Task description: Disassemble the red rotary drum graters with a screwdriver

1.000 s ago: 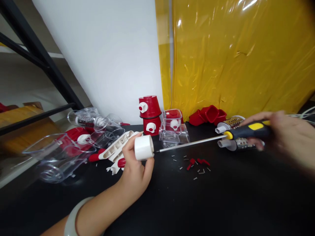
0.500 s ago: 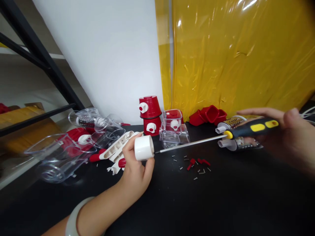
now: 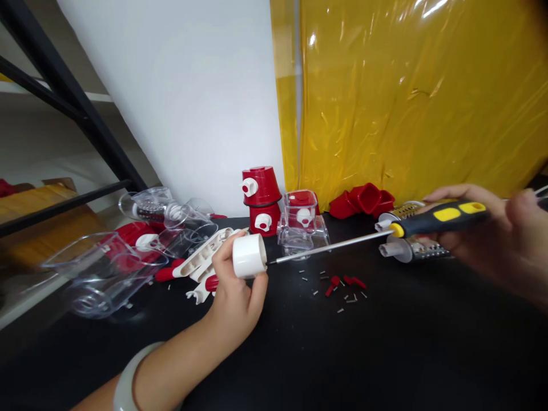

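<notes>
My left hand (image 3: pixel 240 291) is closed around a white plastic cylinder (image 3: pixel 248 257), its open end turned to the right. In my right hand (image 3: pixel 505 240) lies a long screwdriver (image 3: pixel 449 217) with a black and yellow handle, the fingers around the handle's rear. The dark tip of its steel shaft meets the right rim of the cylinder; whether it sits on a screw is too small to tell. Beneath the shaft, several small screws (image 3: pixel 351 300) and small red plastic pieces (image 3: pixel 335 281) are scattered on the black table (image 3: pixel 299 365).
Two red bases (image 3: pixel 261 188) are stacked by the white wall. Clear plastic housings (image 3: pixel 98 279) crowd the left, beside white and red handles (image 3: pixel 201 257). A clear housing (image 3: pixel 299 222), red cups (image 3: pixel 368 200) and metal grater drums (image 3: pixel 415 250) stand at the back right.
The screwdriver handle has tilted and turned slightly, and the right hand's fingers have shifted around it. The left hand and white cylinder have moved only a hair leftward.
</notes>
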A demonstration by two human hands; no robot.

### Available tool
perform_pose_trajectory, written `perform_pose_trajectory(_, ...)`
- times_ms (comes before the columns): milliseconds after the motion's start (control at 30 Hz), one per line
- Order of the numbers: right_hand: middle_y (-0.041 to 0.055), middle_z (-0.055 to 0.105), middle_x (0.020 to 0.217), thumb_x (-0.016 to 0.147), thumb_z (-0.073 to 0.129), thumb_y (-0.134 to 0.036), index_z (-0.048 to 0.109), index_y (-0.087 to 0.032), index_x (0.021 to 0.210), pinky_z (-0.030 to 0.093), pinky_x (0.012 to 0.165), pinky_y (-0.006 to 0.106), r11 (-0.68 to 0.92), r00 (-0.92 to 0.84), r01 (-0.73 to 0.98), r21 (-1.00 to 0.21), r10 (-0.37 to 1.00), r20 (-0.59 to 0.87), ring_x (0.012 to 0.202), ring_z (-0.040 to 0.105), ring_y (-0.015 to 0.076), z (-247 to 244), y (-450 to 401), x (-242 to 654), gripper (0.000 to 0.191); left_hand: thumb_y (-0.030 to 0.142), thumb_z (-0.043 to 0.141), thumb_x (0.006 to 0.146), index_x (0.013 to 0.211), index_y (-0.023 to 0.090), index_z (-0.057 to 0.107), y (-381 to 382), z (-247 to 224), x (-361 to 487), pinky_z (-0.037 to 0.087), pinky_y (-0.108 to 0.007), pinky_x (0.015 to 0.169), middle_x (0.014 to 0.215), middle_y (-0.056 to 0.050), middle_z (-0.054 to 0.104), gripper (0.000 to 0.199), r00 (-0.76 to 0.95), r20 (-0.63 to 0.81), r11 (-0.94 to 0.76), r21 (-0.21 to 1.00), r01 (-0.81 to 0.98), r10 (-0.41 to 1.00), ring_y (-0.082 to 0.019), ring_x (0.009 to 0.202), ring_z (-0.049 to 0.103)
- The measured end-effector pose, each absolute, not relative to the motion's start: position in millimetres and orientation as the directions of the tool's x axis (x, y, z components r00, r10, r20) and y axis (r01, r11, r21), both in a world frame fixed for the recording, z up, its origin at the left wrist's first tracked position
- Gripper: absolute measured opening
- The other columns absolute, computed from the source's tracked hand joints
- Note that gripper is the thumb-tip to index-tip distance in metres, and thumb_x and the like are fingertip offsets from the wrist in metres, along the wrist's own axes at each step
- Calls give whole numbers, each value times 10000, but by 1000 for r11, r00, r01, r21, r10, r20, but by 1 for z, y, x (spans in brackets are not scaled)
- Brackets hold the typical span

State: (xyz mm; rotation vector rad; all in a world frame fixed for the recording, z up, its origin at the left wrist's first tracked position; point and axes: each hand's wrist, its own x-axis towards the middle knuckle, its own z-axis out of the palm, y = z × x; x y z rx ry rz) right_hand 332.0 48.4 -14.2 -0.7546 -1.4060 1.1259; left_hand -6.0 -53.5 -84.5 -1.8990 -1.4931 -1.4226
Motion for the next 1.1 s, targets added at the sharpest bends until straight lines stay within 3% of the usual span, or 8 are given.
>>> perform_pose_trajectory(133,9,534,500,657,724,-732,702,-241,725,418,409,261,347,-111,11,-938,933,344,446,480,139,-12,49,332,496,84,628,823,1480,199,257,-53,-84,-6,492,-464,1041,1332,-178,486,764,-31,848,-382,270,884,529,-283,1235,576)
perform_pose_trajectory(300,31,710,973,530,849,-284,701,-310,905,592,617,322,259,-143,-200,-945,946,290,800,699,237,-14,46,337,404,98,620,827,1479,201,236,-54,-84,-7,488,-519,1036,1327,-195,485,764,-40,838,-384,292,876,545,-306,1228,579)
perform_pose_trajectory(400,72,731,1009,696,731,-447,702,-298,952,601,627,417,267,-213,-239,-934,924,319,775,706,277,-13,45,336,298,96,614,829,1474,204,246,-54,-84,-6,485,-526,1041,1330,-197,485,750,-37,839,-384,288,877,543,-312,1241,570)
perform_pose_trajectory(533,25,614,525,703,614,-794,698,-261,879,424,377,309,293,-175,-74,-953,937,302,388,498,174,-11,49,330,568,89,614,828,1475,191,256,-54,-83,-5,490,-495,1044,1329,-196,483,747,-27,843,-381,271,884,537,-303,1236,577)
perform_pose_trajectory(667,-6,648,647,598,849,-510,683,-282,860,459,439,231,260,-61,-53,-964,963,264,507,560,137,-13,52,332,386,88,619,827,1478,196,260,-54,-83,-5,490,-474,1048,1327,-182,476,751,-6,851,-393,248,885,525,-292,1227,587)
perform_pose_trajectory(833,56,727,1039,603,798,-334,718,-306,999,610,721,332,211,-154,-267,-940,954,258,928,703,257,-16,49,341,406,87,614,833,1489,202,243,-56,-82,-4,494,-453,1044,1323,-171,485,763,-15,849,-384,255,888,528,-279,1226,587)
perform_pose_trajectory(1000,67,696,693,663,671,-763,750,-271,862,554,512,364,247,-146,-168,-954,951,272,549,627,222,-13,52,334,537,90,596,847,1475,159,269,-55,-81,-3,481,-440,1061,1324,-185,471,712,6,856,-381,224,897,517,-277,1241,575)
perform_pose_trajectory(1100,8,644,624,541,848,-638,732,-291,827,471,440,251,220,-77,-88,-971,971,227,469,536,133,-13,55,332,464,87,590,851,1455,147,317,-55,-81,-3,477,-417,1064,1315,-177,479,665,9,860,-372,211,904,510,-268,1243,570)
